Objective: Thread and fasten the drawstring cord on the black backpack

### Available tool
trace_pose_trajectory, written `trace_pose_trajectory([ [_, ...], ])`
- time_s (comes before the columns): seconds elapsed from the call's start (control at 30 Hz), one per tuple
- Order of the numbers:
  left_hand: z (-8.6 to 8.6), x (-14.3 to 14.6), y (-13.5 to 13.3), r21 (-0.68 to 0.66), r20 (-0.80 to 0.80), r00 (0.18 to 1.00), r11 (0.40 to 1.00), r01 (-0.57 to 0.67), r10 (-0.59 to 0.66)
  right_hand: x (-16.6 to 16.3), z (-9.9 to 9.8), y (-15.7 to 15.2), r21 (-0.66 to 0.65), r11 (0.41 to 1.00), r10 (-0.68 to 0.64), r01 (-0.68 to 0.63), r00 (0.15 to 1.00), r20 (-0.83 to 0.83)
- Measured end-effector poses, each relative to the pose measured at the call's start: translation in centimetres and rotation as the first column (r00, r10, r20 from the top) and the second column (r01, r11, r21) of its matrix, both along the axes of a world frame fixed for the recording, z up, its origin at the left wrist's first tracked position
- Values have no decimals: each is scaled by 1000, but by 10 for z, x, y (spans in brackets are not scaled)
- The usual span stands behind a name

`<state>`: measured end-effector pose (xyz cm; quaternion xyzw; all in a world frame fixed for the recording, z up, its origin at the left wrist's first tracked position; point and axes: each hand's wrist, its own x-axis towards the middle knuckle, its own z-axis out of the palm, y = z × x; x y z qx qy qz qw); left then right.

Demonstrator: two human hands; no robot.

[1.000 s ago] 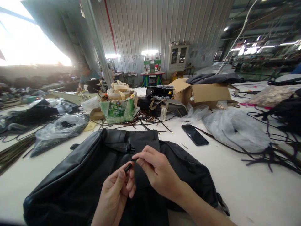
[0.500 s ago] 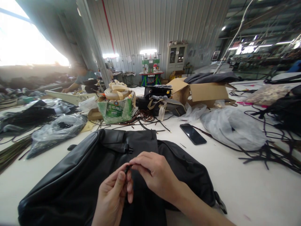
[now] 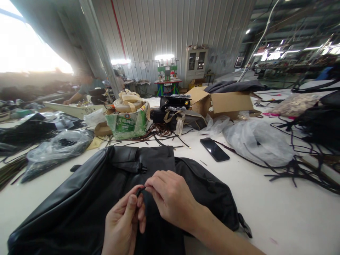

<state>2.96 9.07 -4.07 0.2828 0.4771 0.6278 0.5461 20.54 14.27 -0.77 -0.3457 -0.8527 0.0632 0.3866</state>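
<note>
A large black bag (image 3: 87, 191) with a smooth leather-like surface lies flat before me, a strap with a black buckle (image 3: 142, 168) across its upper part. Over the bag, my left hand (image 3: 126, 214) pinches a small black piece (image 3: 140, 191) between thumb and forefinger; its kind is too small to make out. My right hand (image 3: 170, 193) is closed at the upper end of that piece, fingertips pressed together close to the left forefinger. What lies between the right fingertips is mostly hidden.
A phone (image 3: 214, 149) lies beyond the bag, with plastic bags (image 3: 259, 141) and black cords (image 3: 294, 170) to its right. Farther back stand a green-and-white bag (image 3: 126, 124) with rolled webbing and a cardboard box (image 3: 231, 104). A co-worker (image 3: 89, 85) sits at far left.
The view has shifted slightly, so the table's things sit a little farther left. Both hands stay together on the small black piece, with the right fingertips slightly farther from the left thumb.
</note>
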Motion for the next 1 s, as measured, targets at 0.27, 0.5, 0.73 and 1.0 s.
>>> trace_pose_trajectory([
  [0.27,1,4,0,-18,-18,997,997,-71,71,-4,-6,-1,19,1000,3,-4,999,43],
  [0.5,-5,5,-1,30,-38,998,998,-52,53,-7,-8,-2,25,1000,-3,2,999,44],
  [0.73,-11,5,-2,48,-52,997,997,-60,63,-7,-10,-3,20,999,26,-27,998,62],
  [1.0,-17,7,-1,89,-100,991,993,-83,92,-10,-14,-4,43,999,11,-13,999,44],
])
